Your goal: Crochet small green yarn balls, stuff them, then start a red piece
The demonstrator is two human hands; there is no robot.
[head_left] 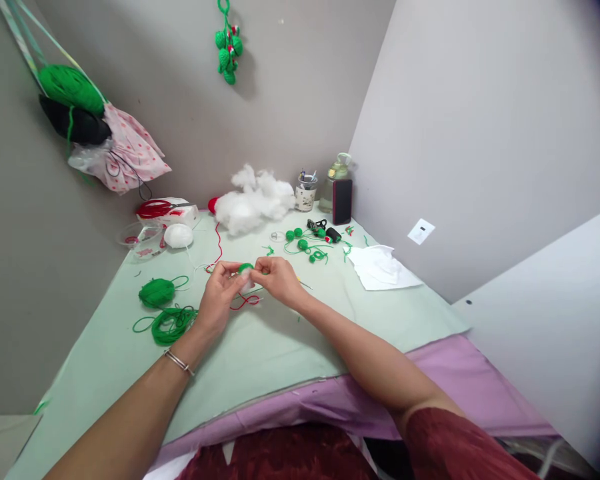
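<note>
Near the middle of the table, a small green crochet piece (245, 267) sits between my two hands. My left hand (221, 293) pinches it from the left, thumb and fingers closed. A tuft of white stuffing (249, 285) shows just below the green piece. On the other side, my right hand (280, 280) is closed, its fingertips against the piece and the tuft; exactly what they grip is partly hidden. Red yarn (246, 301) lies in loops under the hands.
Green yarn balls (157, 293) and a green skein (173, 325) lie left. White yarn (179, 235), red scissors (155, 208) and a fluffy stuffing heap (255, 200) are behind. Small green crochet balls (303, 245), a phone (343, 202), a pen cup (306, 193) and white paper (383, 268) lie right.
</note>
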